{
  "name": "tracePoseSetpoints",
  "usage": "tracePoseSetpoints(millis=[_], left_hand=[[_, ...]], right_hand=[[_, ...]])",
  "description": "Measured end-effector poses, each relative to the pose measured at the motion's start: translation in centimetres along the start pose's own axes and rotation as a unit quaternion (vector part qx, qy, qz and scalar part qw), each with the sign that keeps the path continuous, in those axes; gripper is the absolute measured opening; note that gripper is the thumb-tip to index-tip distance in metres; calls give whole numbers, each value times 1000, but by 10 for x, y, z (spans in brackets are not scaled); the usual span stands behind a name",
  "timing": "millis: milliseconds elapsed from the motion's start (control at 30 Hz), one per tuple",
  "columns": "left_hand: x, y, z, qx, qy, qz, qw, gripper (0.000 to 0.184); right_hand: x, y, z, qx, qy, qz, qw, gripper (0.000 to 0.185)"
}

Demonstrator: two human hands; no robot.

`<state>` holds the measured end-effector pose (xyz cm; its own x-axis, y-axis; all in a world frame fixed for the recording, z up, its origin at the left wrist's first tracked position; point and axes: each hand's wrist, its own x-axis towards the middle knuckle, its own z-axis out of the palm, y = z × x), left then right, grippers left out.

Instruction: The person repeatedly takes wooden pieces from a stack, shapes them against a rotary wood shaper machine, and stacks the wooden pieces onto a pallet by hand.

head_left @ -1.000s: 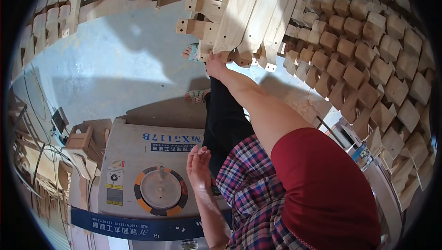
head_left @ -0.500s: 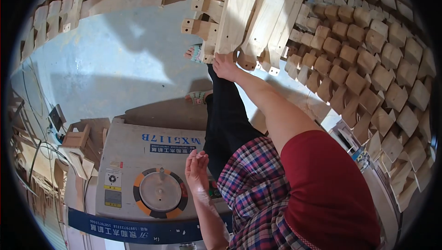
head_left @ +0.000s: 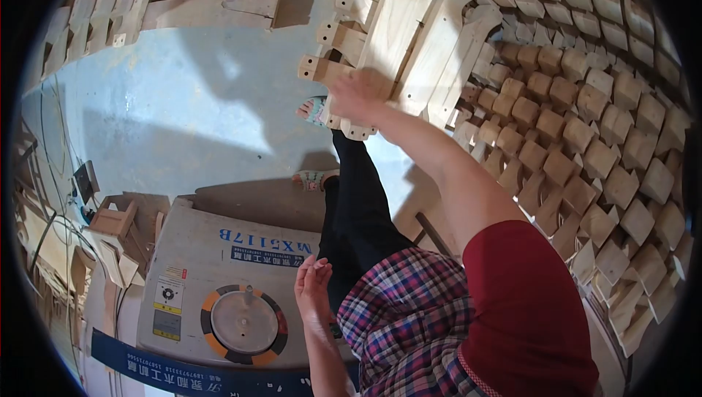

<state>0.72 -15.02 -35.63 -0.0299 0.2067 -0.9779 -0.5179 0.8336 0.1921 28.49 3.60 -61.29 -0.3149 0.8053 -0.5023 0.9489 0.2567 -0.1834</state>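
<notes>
My right hand (head_left: pixel 354 97) reaches out over a stack of pale wooden boards (head_left: pixel 398 24). It is smeared by motion, and its fingers lie over the near end of the boards, beside a short drilled block (head_left: pixel 316 68). Whether those fingers grip a piece does not show. Close to my apron, my left hand (head_left: pixel 313 286) hangs in the air above the machine cover, palm up. Its fingers are loosely bent, and I see nothing in them.
A grey machine cover (head_left: pixel 197 251) with a round dial (head_left: pixel 243 322) stands at lower left. Cut wooden blocks (head_left: pixel 559 130) are piled high on the right. A wooden frame (head_left: pixel 212 13) is at the upper left, and cables hang by a small wooden box (head_left: pixel 113 221).
My right hand has shifted up and left across the boards, away from their near ends. The view has tilted slightly. My left hand keeps nearly the same pose.
</notes>
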Motion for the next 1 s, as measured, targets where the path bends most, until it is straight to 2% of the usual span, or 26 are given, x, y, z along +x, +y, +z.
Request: tracePoseSetpoints(millis=[33, 67, 133, 200, 233, 300, 333, 467, 633, 700, 733, 800, 833, 967, 1000], left_hand=[[3, 0, 5, -3, -7, 0, 1000, 31], [5, 0, 9, -4, -12, -1, 1000, 31], [8, 3, 16, 0, -22, -4, 1000, 30], [11, 7, 23, 5, -15, -3, 1000, 30], [7, 9, 26, 7, -9, -6, 1000, 29], [7, 14, 31, 5, -6, 1, 1000, 29], [8, 17, 28, 2, -2, 7, 1000, 29], [6, 16, 14, -32, 9, 26, 999, 29], [3, 17, 18, -49, -3, 22, 999, 30], [1, 18, 25, -57, -7, 25, 998, 30], [-3, 17, 28, -58, -9, 22, 998, 30], [-8, 18, 29, -57, -13, 22, 998, 31], [-17, 20, 24, -55, -8, 21, 998, 31], [-35, 24, 20, -88, -6, 46, 995, 29], [-40, 26, 23, -97, -15, 55, 994, 29]], right_hand=[[12, 16, -14, -2, 12, 35, 999, 24], [27, 40, 1, -74, 108, 41, 991, 25], [18, 80, 21, -75, 61, 141, 985, 38], [-4, 99, 6, -106, -19, 49, 993, 53], [-18, 103, 16, -98, -26, 46, 994, 53], [-25, 113, 28, -109, 32, 66, 991, 58], [-18, 112, 27, -107, 36, 61, 992, 58], [-14, 118, 15, -104, -69, 125, 984, 57], [-5, 80, -12, -129, -132, 110, 977, 55], [-20, 60, -7, -88, -155, 8, 984, 50], [-30, 61, 14, -88, -155, 5, 984, 50], [-47, 67, 50, -136, -51, -14, 989, 46], [-49, 55, 45, -131, -52, -15, 990, 46], [-22, 24, -23, -160, -201, 62, 964, 42], [-31, 22, -27, -135, -177, 56, 973, 42]])
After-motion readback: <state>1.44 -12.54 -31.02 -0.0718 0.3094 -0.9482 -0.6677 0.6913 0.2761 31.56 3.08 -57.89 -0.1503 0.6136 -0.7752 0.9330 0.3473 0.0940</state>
